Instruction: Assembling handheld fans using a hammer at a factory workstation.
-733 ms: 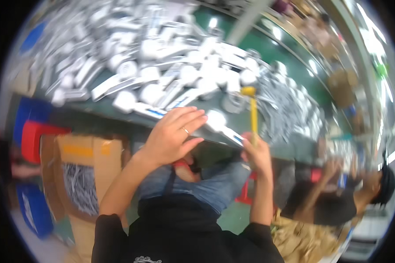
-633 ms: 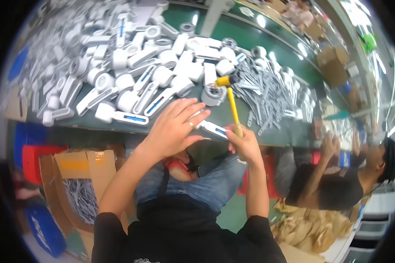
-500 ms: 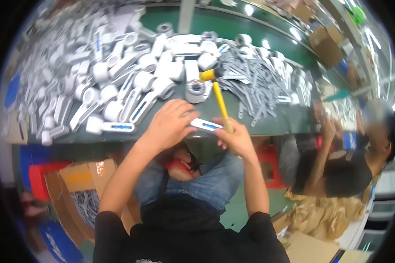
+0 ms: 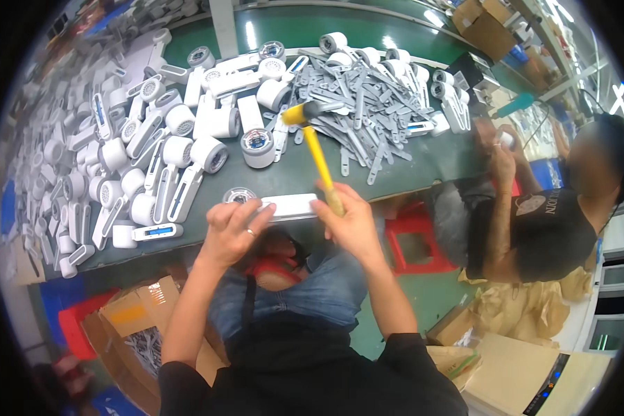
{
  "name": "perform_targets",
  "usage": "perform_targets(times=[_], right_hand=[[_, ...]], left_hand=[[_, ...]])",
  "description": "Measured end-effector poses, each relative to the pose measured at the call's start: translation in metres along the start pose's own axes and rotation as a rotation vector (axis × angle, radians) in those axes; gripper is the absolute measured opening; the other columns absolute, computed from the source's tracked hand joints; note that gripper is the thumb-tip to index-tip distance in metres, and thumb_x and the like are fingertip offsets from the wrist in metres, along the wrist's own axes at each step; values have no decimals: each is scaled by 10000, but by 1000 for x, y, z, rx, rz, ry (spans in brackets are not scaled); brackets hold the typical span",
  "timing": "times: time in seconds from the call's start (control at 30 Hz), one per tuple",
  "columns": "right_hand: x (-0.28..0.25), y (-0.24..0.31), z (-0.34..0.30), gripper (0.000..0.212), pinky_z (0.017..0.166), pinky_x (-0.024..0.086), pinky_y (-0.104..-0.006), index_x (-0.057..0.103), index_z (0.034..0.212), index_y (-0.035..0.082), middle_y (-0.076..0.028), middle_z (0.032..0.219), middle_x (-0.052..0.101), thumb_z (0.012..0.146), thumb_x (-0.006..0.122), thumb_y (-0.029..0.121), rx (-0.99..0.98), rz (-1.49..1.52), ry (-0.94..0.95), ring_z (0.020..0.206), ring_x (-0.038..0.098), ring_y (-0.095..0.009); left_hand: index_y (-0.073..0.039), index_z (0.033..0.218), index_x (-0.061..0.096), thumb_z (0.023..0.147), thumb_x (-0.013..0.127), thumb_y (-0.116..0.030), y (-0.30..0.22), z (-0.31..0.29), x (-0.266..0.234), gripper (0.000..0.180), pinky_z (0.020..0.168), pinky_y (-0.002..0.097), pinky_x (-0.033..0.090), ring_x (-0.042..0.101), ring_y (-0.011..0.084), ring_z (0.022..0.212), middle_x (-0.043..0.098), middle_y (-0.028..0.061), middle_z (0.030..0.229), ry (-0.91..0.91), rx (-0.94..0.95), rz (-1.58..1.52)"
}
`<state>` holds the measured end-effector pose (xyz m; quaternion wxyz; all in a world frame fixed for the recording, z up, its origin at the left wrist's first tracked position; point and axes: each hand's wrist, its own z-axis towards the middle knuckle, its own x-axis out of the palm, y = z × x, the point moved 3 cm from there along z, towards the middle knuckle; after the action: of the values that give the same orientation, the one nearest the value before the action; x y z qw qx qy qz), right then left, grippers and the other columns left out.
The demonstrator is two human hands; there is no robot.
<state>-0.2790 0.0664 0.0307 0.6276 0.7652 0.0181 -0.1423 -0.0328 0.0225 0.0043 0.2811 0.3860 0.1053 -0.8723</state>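
Over bench (image 4: 430, 165) | left fingers (image 4: 237, 217) clamp white handle (image 4: 291, 206), partly hidden | right fingers (image 4: 328, 220) clamp hammer (image 4: 317, 157)

Flipped and regripped

Turned white handled piece (image 4: 291, 206) from blue-striped face to plain face up. Curled left hand (image 4: 236, 232), earlier spread, at piece's left end. Exposed round head (image 4: 240, 196) just beyond. Tilted yellow hammer (image 4: 317, 154) further left.

The left hand (image 4: 234, 234) covers part of the white piece (image 4: 291, 206). Upper left, heaped parts (image 4: 66, 90) blur; at right, a co-worker's item (image 4: 507, 141), perhaps white, is too small to identify.
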Motion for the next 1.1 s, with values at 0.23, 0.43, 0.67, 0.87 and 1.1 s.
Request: perform_targets(times=[0.23,0.43,0.67,0.87,1.1], right_hand=[[14,-6,6,410,872,557,-385,703,1249,-23,-144,1240,634,918,817,190,-323,-411,120,1001,688,-291],[19,12,9,384,938,535,-411,716,1234,34,-144,1229,595,895,831,172,-343,-446,133,1082,663,-342],[-10,-1,14,287,889,549,-412,748,1209,74,-142,1212,601,933,781,145,-500,-384,-195,1035,682,-327],[-86,-24,6,345,883,534,-427,742,1158,-25,-193,1101,667,911,821,204,-162,-372,-668,985,676,-354],[-84,-41,26,340,879,518,-501,728,997,-28,-234,1000,677,856,847,258,-44,-503,-657,971,646,-444]], left_hand=[[-194,1358,700,871,828,-276,-7,6,-28,509,1050,423,401,532,273,1246,607,50,1459,7,-185,-75],[-71,1403,633,797,887,-220,21,32,-29,674,1009,460,496,604,363,1190,627,165,1326,287,-411,-464],[-84,1381,638,732,923,-174,30,37,-18,714,1077,492,476,571,399,1254,614,173,1327,281,-290,-322],[-40,1211,715,830,844,-199,2,76,-12,432,1032,470,487,610,344,1196,680,121,1271,137,-253,-275],[-35,1088,760,858,798,-147,-53,126,40,259,940,405,518,646,293,1081,712,102,1158,120,-205,-440]])
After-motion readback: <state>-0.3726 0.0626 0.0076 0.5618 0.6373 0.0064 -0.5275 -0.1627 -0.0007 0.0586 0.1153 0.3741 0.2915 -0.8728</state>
